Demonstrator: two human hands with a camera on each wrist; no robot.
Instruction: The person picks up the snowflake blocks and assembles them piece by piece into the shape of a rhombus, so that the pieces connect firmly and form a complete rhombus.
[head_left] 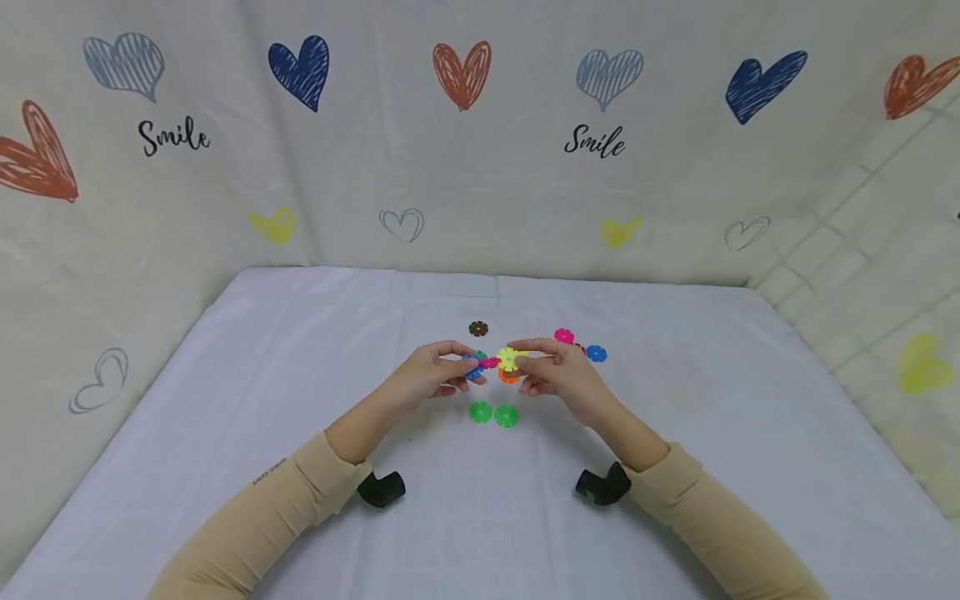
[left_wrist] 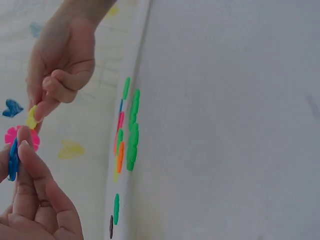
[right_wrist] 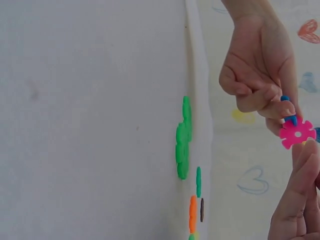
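Above the white tabletop, both hands are raised close together around a small chain of notched plastic snowflake discs. My left hand (head_left: 420, 377) pinches a blue disc (left_wrist: 13, 160) between thumb and fingers. A yellow disc (head_left: 510, 359) is pinched by my right hand (head_left: 566, 375), thumb in front and fingers behind. Between the two sits a pink disc (right_wrist: 289, 135), its slotted edge meeting the blue disc on one side and the yellow one on the other. In the right wrist view, fingertips partly cover the yellow disc.
Two green discs (head_left: 481, 412) lie side by side nearer the body. Beyond the hands are a brown disc (head_left: 478, 329), a pink disc (head_left: 564, 335) and a blue disc (head_left: 596, 353). An orange disc (head_left: 508, 378) shows below the yellow one. A heart-printed cloth (head_left: 510, 183) hangs behind the table.
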